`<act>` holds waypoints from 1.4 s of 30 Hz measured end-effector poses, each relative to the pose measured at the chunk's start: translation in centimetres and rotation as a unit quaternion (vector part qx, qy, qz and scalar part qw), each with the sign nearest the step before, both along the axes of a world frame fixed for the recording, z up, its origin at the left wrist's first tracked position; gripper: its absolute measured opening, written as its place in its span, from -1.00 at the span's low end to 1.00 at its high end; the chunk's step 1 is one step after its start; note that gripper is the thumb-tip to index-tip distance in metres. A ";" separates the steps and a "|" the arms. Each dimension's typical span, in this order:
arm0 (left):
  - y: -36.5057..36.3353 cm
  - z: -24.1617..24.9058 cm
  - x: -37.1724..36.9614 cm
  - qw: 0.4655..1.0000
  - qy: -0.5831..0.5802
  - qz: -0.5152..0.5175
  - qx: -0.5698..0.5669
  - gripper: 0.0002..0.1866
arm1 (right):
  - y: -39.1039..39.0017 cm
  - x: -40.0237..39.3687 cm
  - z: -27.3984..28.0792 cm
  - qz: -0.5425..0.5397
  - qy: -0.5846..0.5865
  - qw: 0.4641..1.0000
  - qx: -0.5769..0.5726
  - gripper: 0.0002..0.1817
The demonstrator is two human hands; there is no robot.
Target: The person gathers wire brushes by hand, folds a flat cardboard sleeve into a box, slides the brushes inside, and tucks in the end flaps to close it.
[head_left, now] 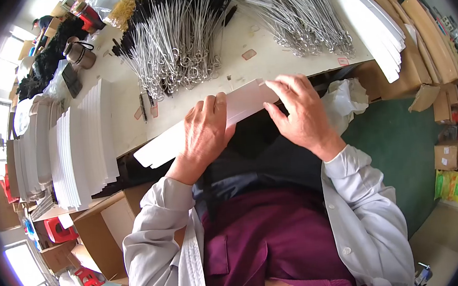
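A long white folded strip lies slantwise at the near edge of the table, its left end sticking out past the edge. Over its left half rests my left hand, fingers on top and thumb at the lower side, gripping it. At the strip's right end is my right hand, its thumb and forefinger apart, with fingertips close to the end flap; whether they touch it is unclear. Beyond the strip lie a bundle of thin metal wires with looped ends and black brush tips and a second wire bundle.
White strips are stacked at the left and right of the table. A brown flask and a dark phone-like object stand at the back left. Cardboard boxes lie below left, and a plastic bag hangs right.
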State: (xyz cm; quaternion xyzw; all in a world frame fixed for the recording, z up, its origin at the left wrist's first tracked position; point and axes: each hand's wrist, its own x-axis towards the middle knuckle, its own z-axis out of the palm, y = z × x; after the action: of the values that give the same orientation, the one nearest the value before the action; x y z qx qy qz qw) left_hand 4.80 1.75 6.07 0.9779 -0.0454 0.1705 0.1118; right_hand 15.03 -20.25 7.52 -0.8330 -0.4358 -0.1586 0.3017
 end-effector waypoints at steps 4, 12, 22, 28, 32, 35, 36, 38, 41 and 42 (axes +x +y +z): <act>-0.2 -0.4 -0.3 1.000 -0.022 -0.019 -0.003 -0.28 | 1.1 -1.9 -2.2 -0.009 0.009 1.000 0.001 -0.48; 0.4 -1.5 -1.6 0.997 -0.041 -0.062 0.011 -0.26 | 1.7 -3.3 -4.6 -0.020 0.262 0.960 0.100 -0.43; 0.1 -3.4 -1.9 0.996 -0.026 -0.058 0.064 -0.23 | 0.9 -2.5 -2.3 0.040 0.568 0.812 0.131 -0.60; 0.9 -2.8 -2.2 0.994 -0.053 -0.073 0.059 -0.26 | 1.1 -1.8 -1.6 0.079 0.629 0.766 0.110 -0.56; 1.1 -2.5 -2.4 0.994 -0.063 -0.084 0.041 -0.27 | 1.2 -1.3 -0.1 0.107 0.744 0.646 0.136 -0.55; 1.2 -2.6 -2.5 0.993 -0.067 -0.093 0.028 -0.28 | 0.7 -0.8 -0.9 0.109 0.787 0.587 0.156 -0.54; 1.2 -2.5 -2.5 0.992 -0.071 -0.103 0.020 -0.28 | 0.7 -0.7 -1.0 0.111 0.802 0.564 0.163 -0.54; 1.2 -2.0 -2.3 0.994 -0.045 -0.098 0.002 -0.31 | 0.6 -1.3 -0.7 0.084 0.727 0.667 0.137 -0.54; 1.4 -1.7 -2.1 0.996 -0.007 -0.081 -0.023 -0.36 | 0.9 -2.0 -0.4 0.073 0.275 0.958 0.037 -0.40; 1.5 -1.6 -1.8 0.997 0.002 -0.076 -0.028 -0.39 | 1.2 -1.9 0.6 0.084 0.056 0.994 -0.030 -0.33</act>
State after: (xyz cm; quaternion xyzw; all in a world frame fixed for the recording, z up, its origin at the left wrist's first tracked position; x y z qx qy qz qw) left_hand 2.96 3.21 4.48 0.9685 -0.1143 0.1604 0.1520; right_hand 13.14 -19.03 8.08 -0.8095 -0.4916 -0.0724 0.3126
